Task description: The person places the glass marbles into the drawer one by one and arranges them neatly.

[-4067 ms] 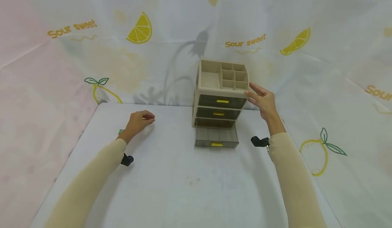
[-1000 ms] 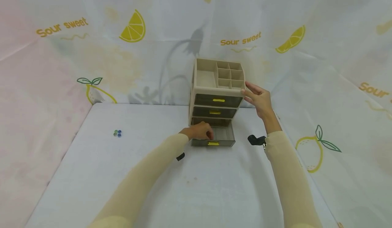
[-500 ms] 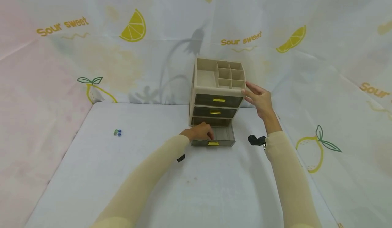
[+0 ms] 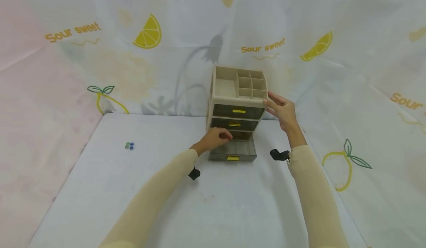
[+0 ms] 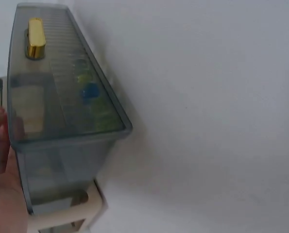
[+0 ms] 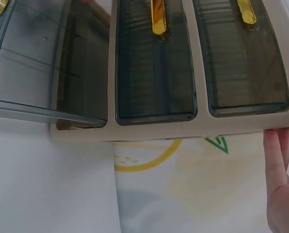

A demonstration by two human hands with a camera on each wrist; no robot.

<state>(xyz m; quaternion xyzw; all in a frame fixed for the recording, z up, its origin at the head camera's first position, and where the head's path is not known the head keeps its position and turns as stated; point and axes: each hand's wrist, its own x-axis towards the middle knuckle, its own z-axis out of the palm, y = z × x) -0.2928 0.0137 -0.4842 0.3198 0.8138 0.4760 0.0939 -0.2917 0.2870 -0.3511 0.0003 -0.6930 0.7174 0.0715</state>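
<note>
A beige desktop drawer organizer (image 4: 239, 100) stands against the back cloth, its bottom drawer (image 4: 244, 159) pulled out. My left hand (image 4: 213, 140) is over the left part of this drawer, fingers loosely bent, nothing visible in them. Through the smoky drawer front in the left wrist view, blue and green glass marbles (image 5: 91, 91) show inside. My right hand (image 4: 284, 113) touches the organizer's upper right corner, thumb at the front edge; in the right wrist view its fingers (image 6: 275, 165) lie straight along the side wall. Several more blue and green marbles (image 4: 131, 148) lie together at the table's left.
The two upper drawers (image 4: 239, 111) are closed and have gold handles. Divided compartments (image 4: 245, 82) top the organizer. A lemon-print cloth (image 4: 186, 29) hangs behind the white table (image 4: 233, 203). Black wrist cameras (image 4: 279, 154) stick out beside both forearms.
My left hand has gone from the table's left side, near the marbles, down into the drawer, and has now risen a little out of it. My right hand has stayed at the organizer's corner.
</note>
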